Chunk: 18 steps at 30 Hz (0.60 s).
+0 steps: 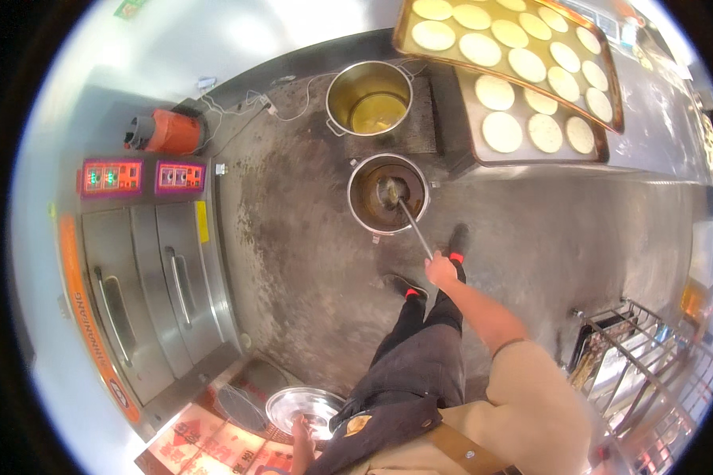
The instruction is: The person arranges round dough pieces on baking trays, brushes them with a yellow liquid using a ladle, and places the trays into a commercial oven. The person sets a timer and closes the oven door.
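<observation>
A grey, stained concrete floor (293, 253) spreads ahead of both hands. Well ahead and to the left of the left hand stands a steel oven (145, 273) with long door handles, two lit control panels (111, 178) above it; farther ahead, an orange-red machine (174, 131) sits near loose cables (253, 101) by the wall. Just left of the left hand lies a red-and-white printed panel (214, 445). A wire rack (638, 372) stands to the right of the right hand.

The right hand (441, 271) is closed around the handle of a ladle (413, 223), whose bowl rests ahead of it inside the nearer metal pot (360, 190), in dark brown liquid. Just beyond, the farther pot (342, 89) holds yellowish liquid. The left hand (302, 431), low beside the body, grips a shiny round basin (281, 405) by its near rim. Ahead and right of the right hand, a golden-edged tray (569, 36) overlaps a lower tray (524, 151) on a metal table (659, 131); both carry pale, flat dough rounds (481, 49).
</observation>
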Tool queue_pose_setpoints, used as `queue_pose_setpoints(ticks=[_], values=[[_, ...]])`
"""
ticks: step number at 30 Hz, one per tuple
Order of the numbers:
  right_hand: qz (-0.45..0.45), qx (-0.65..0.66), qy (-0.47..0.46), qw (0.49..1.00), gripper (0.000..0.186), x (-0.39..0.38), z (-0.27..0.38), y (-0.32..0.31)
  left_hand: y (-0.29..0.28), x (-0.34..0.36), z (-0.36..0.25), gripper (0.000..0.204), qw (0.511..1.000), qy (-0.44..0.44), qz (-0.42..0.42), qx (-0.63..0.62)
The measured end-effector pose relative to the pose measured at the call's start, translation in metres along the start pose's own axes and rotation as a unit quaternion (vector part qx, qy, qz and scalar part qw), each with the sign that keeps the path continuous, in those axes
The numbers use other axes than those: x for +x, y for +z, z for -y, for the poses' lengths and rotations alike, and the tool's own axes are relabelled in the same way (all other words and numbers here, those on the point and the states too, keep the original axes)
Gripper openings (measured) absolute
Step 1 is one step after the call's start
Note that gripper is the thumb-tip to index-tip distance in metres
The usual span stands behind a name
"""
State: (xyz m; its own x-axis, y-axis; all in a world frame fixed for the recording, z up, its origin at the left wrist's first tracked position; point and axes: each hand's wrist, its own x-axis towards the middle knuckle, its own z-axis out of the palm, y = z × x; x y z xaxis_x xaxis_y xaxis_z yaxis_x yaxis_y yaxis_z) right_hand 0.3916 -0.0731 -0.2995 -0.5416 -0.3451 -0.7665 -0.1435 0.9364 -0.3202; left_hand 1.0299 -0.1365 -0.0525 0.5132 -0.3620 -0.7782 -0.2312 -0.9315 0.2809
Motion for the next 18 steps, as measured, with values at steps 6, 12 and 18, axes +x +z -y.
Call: queue_pose_setpoints(ticks=[6,12,18], values=[[-0.029,-0.034,0.057,0.997,0.041,0.06,0.043,0.02,-0.025,-0.013,0.06,0.027,0.996,-0.019,0.081,-0.041],[-0.025,-0.038,0.076,0.996,0.035,0.095,0.06,0.042,-0.025,-0.043,0.089,0.025,0.993,-0.061,0.056,-0.083],[0.006,0.089,0.064,0.994,0.038,0.125,0.051,0.082,-0.03,-0.042,0.092,0.03,0.995,-0.054,0.04,-0.08]])
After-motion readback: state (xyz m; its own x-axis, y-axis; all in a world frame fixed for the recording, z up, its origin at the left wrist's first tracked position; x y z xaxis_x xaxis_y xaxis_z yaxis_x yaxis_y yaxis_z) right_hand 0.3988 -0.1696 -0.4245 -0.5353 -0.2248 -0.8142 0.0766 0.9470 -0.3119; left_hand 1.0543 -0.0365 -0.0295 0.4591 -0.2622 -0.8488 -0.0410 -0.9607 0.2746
